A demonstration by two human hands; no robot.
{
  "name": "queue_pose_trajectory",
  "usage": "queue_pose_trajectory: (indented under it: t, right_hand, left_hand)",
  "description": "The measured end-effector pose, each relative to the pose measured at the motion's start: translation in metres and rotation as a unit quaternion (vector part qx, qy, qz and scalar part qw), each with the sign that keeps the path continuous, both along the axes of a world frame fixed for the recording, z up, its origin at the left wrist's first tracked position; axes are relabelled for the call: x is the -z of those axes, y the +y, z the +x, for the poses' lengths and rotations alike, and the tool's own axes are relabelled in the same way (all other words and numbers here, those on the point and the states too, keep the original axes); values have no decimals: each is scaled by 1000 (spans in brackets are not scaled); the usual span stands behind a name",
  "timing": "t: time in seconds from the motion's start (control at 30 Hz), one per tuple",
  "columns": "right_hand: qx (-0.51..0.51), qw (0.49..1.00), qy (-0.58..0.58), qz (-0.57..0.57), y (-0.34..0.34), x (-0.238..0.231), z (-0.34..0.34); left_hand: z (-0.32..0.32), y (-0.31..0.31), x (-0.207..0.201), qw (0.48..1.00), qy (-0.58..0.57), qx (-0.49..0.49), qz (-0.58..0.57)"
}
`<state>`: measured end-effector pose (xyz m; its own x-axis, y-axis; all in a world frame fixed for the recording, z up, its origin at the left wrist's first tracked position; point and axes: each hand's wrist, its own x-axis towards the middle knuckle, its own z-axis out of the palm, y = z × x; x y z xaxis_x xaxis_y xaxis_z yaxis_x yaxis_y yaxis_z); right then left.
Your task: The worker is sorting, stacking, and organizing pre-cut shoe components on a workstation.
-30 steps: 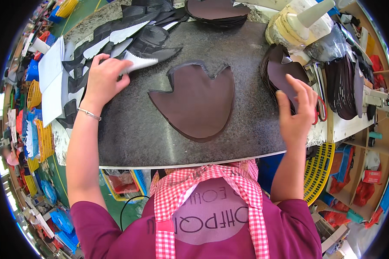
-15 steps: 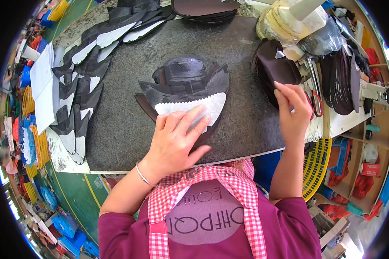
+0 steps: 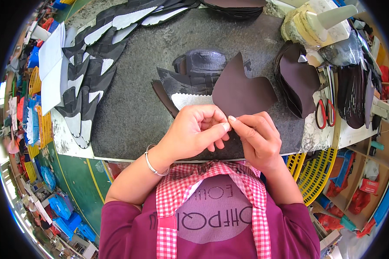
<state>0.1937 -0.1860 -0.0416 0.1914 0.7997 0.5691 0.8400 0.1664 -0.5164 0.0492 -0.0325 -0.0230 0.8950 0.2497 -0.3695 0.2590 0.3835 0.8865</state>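
A dark brown, leather-like cut piece (image 3: 244, 91) with a notched upper edge stands over the black work mat (image 3: 134, 108). My left hand (image 3: 199, 131) and my right hand (image 3: 260, 139) meet at its lower left corner, both with fingertips closed on it. Behind it lies a black layered piece (image 3: 203, 64), partly covered, with a white zigzag-edged backing strip (image 3: 190, 100) along its near side. To the right sits a pile of similar brown cut pieces (image 3: 299, 82).
Overlapping black pieces with white backing (image 3: 90, 84) run along the left and far side, beside white paper sheets (image 3: 51, 64). At right are a crusted cream pot (image 3: 309, 28), red-handled scissors (image 3: 326, 113) and hanging dark pieces (image 3: 351, 97). A yellow basket (image 3: 317, 177) is below the table edge.
My right hand has left the pile, bringing a brown piece leftward to the middle. My left hand has lifted off the white strip and joined it. The view has shifted somewhat.
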Motion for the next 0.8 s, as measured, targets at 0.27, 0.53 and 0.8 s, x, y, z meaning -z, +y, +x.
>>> queue_pose_trajectory:
  t: [0.27,0.53,0.8]
  right_hand:
    - [29,966,250,-60,-3,-15,-10]
    - [68,957,252,-125,2,-31,-10]
    - [93,799,578,-135,-1,-27,-14]
  left_hand:
    - [0,-3,13,998,-61,-1,-7]
    - [4,-15,18,993,-90,-43,63]
    - [0,-7,19,991,-115,-72,9]
